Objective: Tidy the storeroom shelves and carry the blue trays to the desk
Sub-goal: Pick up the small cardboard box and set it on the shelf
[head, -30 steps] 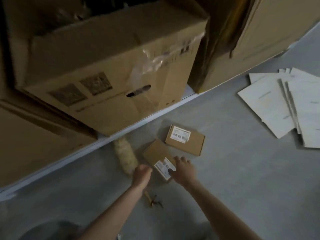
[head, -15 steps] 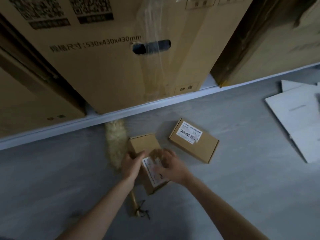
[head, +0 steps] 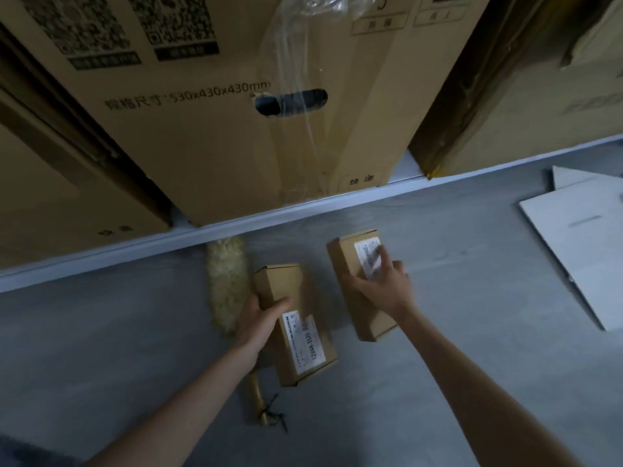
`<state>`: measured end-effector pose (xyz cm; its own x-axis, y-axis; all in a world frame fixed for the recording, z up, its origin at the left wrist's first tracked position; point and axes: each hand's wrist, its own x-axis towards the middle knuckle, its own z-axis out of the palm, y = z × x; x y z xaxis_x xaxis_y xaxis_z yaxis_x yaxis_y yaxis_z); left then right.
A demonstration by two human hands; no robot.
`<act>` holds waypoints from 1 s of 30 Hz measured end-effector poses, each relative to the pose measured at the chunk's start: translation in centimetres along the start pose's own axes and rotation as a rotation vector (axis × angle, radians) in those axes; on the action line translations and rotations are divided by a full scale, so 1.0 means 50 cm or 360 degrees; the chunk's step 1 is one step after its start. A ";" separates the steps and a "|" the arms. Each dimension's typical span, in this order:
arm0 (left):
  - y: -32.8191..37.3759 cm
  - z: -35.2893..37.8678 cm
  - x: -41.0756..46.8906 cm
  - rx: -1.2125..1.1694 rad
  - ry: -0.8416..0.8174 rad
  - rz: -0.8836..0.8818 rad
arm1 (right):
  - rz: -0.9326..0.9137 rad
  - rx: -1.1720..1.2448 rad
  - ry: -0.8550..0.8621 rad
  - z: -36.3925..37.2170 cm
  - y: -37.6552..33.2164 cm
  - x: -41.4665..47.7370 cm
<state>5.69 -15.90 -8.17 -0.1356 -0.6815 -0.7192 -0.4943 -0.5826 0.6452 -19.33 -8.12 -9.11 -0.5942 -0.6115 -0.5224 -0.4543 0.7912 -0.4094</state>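
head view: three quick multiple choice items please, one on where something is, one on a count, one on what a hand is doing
1. Where does the duster lie?
A. on the shelf
B. on the white boards
C. on the floor, left of the left box

2. How many small labelled boxes are at the hands?
A. one
B. two
C. four

3. What is the left hand doing?
A. gripping the left box
B. hanging free
C. pressing the big carton

Answers:
1 C, its fluffy head lies on the grey floor beside that box.
2 B, the left box and the right box, the second under the right hand.
3 A, its thumb and fingers wrap round the box.
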 end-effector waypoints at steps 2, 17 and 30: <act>0.044 -0.005 -0.062 0.0004 -0.0056 -0.0057 | 0.0068 0.0366 -0.0135 -0.031 -0.065 -0.092; 0.689 -0.349 -0.891 -0.0167 -0.0338 0.0029 | -0.0113 0.0586 -0.0225 -0.637 -0.549 -0.883; 0.965 -0.708 -1.182 -0.1361 0.0240 0.0310 | 0.0195 0.1861 -0.0873 -0.870 -0.906 -1.090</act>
<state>20.26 -19.41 74.58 -0.0057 -0.8189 -0.5739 0.3439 -0.5405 0.7678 4.78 -10.34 70.45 -0.1162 -0.6785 -0.7253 0.5941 0.5378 -0.5982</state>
